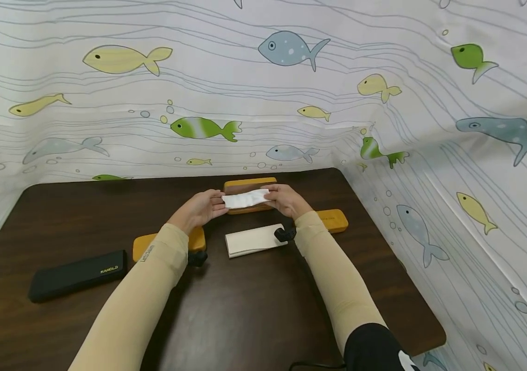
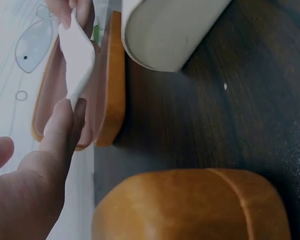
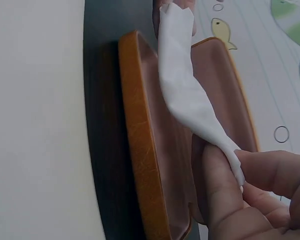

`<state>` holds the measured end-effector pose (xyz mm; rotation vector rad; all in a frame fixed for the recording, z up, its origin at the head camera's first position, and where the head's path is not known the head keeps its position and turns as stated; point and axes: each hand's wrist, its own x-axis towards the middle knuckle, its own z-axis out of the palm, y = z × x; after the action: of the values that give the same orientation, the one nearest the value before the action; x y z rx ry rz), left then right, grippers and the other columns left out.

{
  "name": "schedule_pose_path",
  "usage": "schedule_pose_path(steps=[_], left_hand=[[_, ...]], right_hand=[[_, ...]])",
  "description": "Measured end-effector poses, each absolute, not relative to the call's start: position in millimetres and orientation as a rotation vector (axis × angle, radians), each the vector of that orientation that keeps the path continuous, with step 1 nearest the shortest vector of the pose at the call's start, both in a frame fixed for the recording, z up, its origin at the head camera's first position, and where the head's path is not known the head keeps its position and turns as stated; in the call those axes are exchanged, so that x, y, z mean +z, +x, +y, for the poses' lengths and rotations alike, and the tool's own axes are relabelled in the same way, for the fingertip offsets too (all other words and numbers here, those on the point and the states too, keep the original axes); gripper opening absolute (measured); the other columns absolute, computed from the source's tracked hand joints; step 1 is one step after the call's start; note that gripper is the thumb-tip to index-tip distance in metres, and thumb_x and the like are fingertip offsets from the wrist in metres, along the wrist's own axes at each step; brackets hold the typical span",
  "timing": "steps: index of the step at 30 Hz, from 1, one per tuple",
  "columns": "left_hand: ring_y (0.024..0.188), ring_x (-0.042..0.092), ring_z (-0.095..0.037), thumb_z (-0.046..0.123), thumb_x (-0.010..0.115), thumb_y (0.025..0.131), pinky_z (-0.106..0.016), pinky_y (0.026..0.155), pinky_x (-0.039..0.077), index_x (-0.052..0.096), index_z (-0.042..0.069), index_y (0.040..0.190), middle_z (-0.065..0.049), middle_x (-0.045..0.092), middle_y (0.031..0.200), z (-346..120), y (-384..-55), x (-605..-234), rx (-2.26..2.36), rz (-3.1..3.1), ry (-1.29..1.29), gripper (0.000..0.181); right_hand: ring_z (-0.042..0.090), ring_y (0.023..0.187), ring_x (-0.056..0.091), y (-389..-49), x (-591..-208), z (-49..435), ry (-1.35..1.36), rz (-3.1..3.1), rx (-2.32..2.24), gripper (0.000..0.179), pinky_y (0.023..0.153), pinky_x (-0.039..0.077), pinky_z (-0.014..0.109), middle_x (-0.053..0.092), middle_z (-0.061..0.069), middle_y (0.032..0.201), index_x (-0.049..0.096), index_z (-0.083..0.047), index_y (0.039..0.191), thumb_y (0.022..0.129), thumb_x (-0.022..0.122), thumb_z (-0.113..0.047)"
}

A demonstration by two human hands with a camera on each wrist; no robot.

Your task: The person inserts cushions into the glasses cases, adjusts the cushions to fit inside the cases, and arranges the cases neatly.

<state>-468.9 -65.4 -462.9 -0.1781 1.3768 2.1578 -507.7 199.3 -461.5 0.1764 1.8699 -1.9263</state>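
Observation:
A folded white cloth (image 1: 246, 199), narrow like a strip, is stretched between the two hands. My left hand (image 1: 200, 207) pinches one end between its straight fingers, with the thumb standing apart in the left wrist view. At the other end, my right hand (image 1: 287, 200) pinches the cloth between thumb and fingers. Behind and below the cloth, an orange-brown hinged case (image 3: 140, 125) lies open with its lid raised. Its pinkish lining (image 2: 46, 107) shows, and the cloth overlaps it in all views.
A long cream-coloured folded item (image 1: 254, 240) lies nearer the body. One orange case (image 1: 197, 239) sits under the left forearm, another orange case (image 1: 334, 220) beside the right wrist. A black case (image 1: 78, 275) rests at left. Fish-patterned curtain (image 1: 226, 93) hangs behind the dark table (image 1: 226, 319).

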Motion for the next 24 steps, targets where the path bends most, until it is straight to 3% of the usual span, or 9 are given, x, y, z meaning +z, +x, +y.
schedule_pose_path(steps=[8, 16, 24], left_hand=[[0.154, 0.013, -0.033, 0.021, 0.029, 0.112, -0.041, 0.12, 0.028, 0.013, -0.001, 0.161, -0.02, 0.002, 0.168, -63.7, -474.3, -468.9, 2.134, 1.395, -0.21, 0.055], [0.152, 0.024, -0.03, 0.02, 0.028, 0.112, -0.042, 0.119, 0.031, 0.016, -0.001, 0.16, -0.019, 0.016, 0.167, -63.2, -471.1, -467.2, 2.059, 1.555, -0.171, 0.054], [0.151, 0.028, -0.029, 0.02, 0.03, 0.113, -0.044, 0.118, 0.033, 0.015, -0.001, 0.161, -0.018, 0.02, 0.166, -61.8, -469.5, -466.6, 1.978, 1.723, -0.124, 0.054]], right_hand=[[0.021, 0.111, 0.062, -514.5, -468.5, 195.3, 0.156, 1.996, -1.81, 0.046, 0.092, 0.055, 0.027, 0.052, 0.02, 0.14, 0.047, 0.004, 0.147, 0.102, 0.053, 0.006], [0.024, 0.117, 0.057, -515.9, -475.1, 196.1, 0.165, 2.118, -1.715, 0.048, 0.098, 0.052, 0.031, 0.048, 0.02, 0.143, 0.045, 0.005, 0.149, 0.102, 0.053, 0.005], [0.03, 0.13, 0.052, -517.5, -476.8, 199.0, 0.15, 2.193, -1.633, 0.048, 0.105, 0.048, 0.039, 0.042, 0.02, 0.149, 0.046, 0.004, 0.148, 0.101, 0.053, 0.005]])
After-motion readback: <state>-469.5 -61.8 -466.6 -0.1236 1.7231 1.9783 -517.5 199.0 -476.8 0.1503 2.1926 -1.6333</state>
